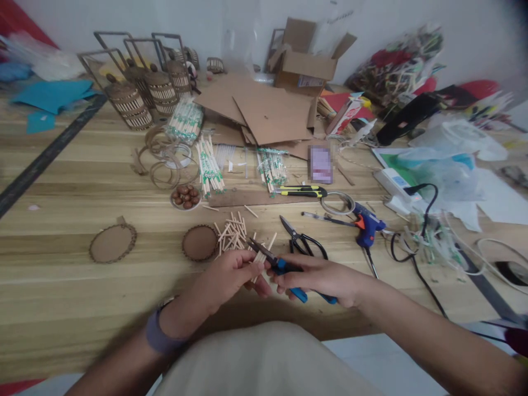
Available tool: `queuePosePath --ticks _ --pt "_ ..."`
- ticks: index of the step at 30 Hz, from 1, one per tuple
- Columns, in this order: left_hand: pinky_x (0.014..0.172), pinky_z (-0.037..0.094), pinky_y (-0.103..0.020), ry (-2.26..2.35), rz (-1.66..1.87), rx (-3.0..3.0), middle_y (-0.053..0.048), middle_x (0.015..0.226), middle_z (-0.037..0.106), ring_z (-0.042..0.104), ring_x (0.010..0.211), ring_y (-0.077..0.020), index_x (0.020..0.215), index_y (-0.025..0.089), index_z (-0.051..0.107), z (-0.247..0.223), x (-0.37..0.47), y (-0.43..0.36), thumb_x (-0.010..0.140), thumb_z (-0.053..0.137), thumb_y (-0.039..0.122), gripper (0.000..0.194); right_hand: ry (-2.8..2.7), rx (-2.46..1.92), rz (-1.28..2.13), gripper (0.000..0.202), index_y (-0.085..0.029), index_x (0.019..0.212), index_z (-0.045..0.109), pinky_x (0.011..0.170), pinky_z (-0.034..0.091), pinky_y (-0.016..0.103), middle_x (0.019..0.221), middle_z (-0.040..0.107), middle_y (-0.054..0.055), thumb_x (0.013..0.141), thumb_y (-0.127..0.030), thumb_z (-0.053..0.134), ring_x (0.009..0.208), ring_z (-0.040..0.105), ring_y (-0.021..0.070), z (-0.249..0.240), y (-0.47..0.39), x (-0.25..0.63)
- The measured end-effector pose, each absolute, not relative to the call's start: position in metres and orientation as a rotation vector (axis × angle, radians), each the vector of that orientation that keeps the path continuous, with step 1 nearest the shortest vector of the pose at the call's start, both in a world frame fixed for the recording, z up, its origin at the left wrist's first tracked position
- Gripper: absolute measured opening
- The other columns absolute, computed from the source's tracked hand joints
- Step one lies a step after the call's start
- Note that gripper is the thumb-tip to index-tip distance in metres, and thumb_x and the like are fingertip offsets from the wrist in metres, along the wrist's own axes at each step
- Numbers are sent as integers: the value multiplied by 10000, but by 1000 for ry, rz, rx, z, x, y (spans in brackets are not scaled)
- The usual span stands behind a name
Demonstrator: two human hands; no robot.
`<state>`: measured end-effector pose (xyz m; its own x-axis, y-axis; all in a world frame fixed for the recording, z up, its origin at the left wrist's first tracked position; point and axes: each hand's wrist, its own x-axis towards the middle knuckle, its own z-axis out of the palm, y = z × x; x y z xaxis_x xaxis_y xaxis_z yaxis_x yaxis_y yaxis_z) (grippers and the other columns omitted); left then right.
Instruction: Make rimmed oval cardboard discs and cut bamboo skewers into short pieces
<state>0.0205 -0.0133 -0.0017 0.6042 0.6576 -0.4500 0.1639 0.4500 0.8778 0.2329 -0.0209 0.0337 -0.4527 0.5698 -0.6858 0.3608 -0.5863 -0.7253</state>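
Note:
My left hand [231, 278] pinches several thin wooden sticks [260, 256] near the table's front edge. In my right hand [317, 278] are blue-and-black handled cutters [284, 266], whose dark blades lie across the sticks, close to my left fingertips. Just beyond my hands is a loose pile of short cut sticks [231, 235]. Left of the pile rests a round cardboard disc with a dark braided rim [199, 243], and a second such disc [112, 243] lies farther left. Black scissors [305, 240] lie behind my right hand.
A blue glue gun [368, 224] and its cord lie to the right. Farther back are a bowl of brown balls [185, 197], a yellow-black cutter knife [301, 191], bundled sticks [209, 165] and cardboard sheets [272, 115]. Lantern-like baskets [130, 104] stand at the back left.

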Motion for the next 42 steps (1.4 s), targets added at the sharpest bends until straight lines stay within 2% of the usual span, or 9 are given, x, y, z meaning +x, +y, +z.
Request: queuePosePath --ticks 9,14,22,26,28,31,37,42 --pt "689 464 -294 887 363 1097 -36 694 740 688 700 -186 809 171 651 -2 20 -12 842 588 537 373 -1303 -1520 2198 273 -194 970 680 615 426 239 850 607 7 751 -355 715 745 533 130 36 -20 228" --pt "692 464 -300 896 367 1116 -34 669 728 676 683 -186 819 167 660 0 21 -13 846 575 521 365 -1343 -1522 2198 313 -191 989 652 570 373 238 776 541 -16 735 -365 705 691 477 124 32 -22 227" --pt "733 473 -312 896 362 1157 -29 645 713 653 680 -181 811 169 652 -1 21 -13 872 540 502 357 -1496 -1501 2061 227 -198 933 607 594 400 263 760 525 -23 728 -286 646 666 482 136 20 -27 227" --pt "734 480 -311 891 362 1190 -26 656 713 661 702 -187 820 174 643 0 19 -14 892 528 497 350 -1654 -1484 1918 136 -205 898 593 587 380 257 725 508 -31 774 -258 611 639 467 128 18 -29 226" --pt "737 481 -308 891 358 1218 -23 665 715 665 714 -187 835 178 637 1 19 -14 903 515 488 340 -1690 -1491 1862 81 -204 845 568 577 361 252 696 487 -37 798 -261 601 621 452 122 16 -31 225" --pt "755 483 -305 912 333 1275 -26 689 725 669 737 -188 836 183 612 3 19 -14 922 486 459 315 -1699 -1510 1840 122 -198 807 550 579 350 251 686 469 -37 817 -299 617 624 442 122 12 -31 225" --pt "738 473 -292 929 314 1358 -28 689 724 653 701 -180 816 190 587 7 19 -13 957 421 457 345 -1574 -1407 2025 241 -198 972 594 686 420 283 832 564 3 811 -366 657 768 513 160 13 -28 229" --pt "720 468 -283 936 310 1347 -6 634 686 629 669 -171 859 180 615 8 19 -14 953 409 493 386 -1352 -1421 2162 276 -192 964 589 689 436 289 840 578 13 767 -366 673 772 537 161 17 -27 227"
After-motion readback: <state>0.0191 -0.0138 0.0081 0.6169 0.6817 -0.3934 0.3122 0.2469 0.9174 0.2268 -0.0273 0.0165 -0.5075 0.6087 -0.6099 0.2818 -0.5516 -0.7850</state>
